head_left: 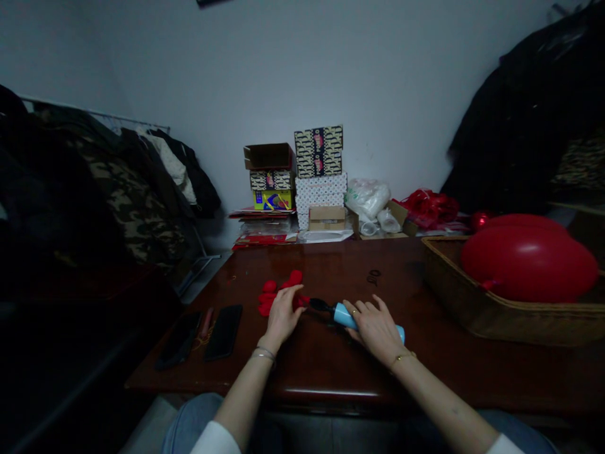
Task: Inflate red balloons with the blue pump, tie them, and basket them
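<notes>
My right hand point(375, 328) is wrapped round a light-blue balloon pump point(344, 315), a cylinder with a black tapered nozzle that points left. Its far end shows past the hand, near the wrist. On the left, my left hand point(283, 313) is curled, thumb towards the fingers, round a red lobed balloon point(268, 296). Several rounded red ends stick out beyond that hand. A thin red part of the balloon meets the nozzle tip, just right of my left thumb. The part inside the left hand is hidden.
Left on the brown table point(326, 378) lie a black phone point(224, 332), a dark flat case point(179, 340) and a reddish stick point(207, 323). Black loops point(374, 276) lie farther back. At right, a wicker basket point(510, 321) holds big red balloons point(529, 258). Stacked boxes point(321, 189) stand behind.
</notes>
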### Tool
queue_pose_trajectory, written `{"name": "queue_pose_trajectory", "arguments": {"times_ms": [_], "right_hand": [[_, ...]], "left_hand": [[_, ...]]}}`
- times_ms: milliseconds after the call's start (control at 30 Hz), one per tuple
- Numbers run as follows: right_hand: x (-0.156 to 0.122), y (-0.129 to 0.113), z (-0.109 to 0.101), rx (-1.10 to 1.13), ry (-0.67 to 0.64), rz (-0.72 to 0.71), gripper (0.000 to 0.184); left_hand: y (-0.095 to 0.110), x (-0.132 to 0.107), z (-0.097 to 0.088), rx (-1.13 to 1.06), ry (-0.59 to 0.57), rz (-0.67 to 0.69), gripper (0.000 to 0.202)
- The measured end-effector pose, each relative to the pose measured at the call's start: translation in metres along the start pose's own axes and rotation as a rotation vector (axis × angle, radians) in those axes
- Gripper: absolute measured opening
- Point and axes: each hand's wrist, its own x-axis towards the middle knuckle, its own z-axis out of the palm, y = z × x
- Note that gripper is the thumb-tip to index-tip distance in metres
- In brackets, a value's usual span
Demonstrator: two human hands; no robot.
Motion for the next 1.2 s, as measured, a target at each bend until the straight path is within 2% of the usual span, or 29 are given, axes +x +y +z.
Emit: {"name": "queue_pose_trajectory", "arguments": {"times_ms": [67, 100, 133, 200, 267, 333, 400, 467, 533, 700, 800, 867, 967, 1200], "right_hand": [[-0.001, -0.003, 0.001, -0.005, 0.015, 0.038, 0.050], [-0.001, -0.005, 0.002, -0.005, 0.021, 0.052, 0.050], [-0.001, -0.007, 0.002, -0.004, 0.027, 0.064, 0.050], [-0.003, -0.013, 0.004, -0.002, 0.039, 0.081, 0.051], [-0.005, -0.021, 0.006, 0.002, 0.052, 0.090, 0.051], [-0.008, -0.029, 0.008, 0.009, 0.058, 0.096, 0.050], [-0.011, -0.036, 0.010, 0.024, 0.052, 0.104, 0.049], [-0.014, -0.042, 0.012, 0.044, 0.037, 0.122, 0.049], [-0.017, -0.046, 0.013, 0.062, 0.021, 0.149, 0.049], [-0.016, -0.052, 0.008, 0.140, -0.067, 0.203, 0.052], [-0.015, -0.053, 0.004, 0.207, -0.130, 0.217, 0.056], [-0.015, -0.052, 0.002, 0.231, -0.157, 0.228, 0.056], [-0.018, -0.051, -0.003, 0.246, -0.152, 0.250, 0.047], [-0.034, -0.053, -0.018, 0.260, -0.111, 0.270, 0.041]], "left_hand": [[-0.001, -0.009, 0.013, -0.088, 0.199, -0.239, 0.034], [0.000, -0.013, 0.021, -0.176, 0.253, -0.375, 0.034], [0.001, -0.016, 0.029, -0.296, 0.253, -0.512, 0.038], [0.005, -0.017, 0.042, -0.662, 0.136, -0.750, 0.050], [0.010, -0.012, 0.050, -1.039, 0.082, -0.877, 0.057], [0.016, -0.003, 0.054, -1.306, 0.122, -0.867, 0.055], [0.021, 0.005, 0.058, -1.510, 0.225, -0.815, 0.044], [0.026, 0.009, 0.062, -1.655, 0.328, -0.797, 0.032], [0.029, 0.008, 0.066, -1.734, 0.384, -0.808, 0.027], [0.032, 0.003, 0.073, -1.744, 0.381, -0.792, 0.032], [0.028, 0.009, 0.071, -1.718, 0.401, -0.762, 0.033], [0.022, 0.017, 0.066, -1.692, 0.443, -0.772, 0.033], [0.013, 0.030, 0.057, -1.695, 0.500, -0.775, 0.035], [-0.001, 0.047, 0.030, -1.772, 0.479, -0.831, 0.037]]}}
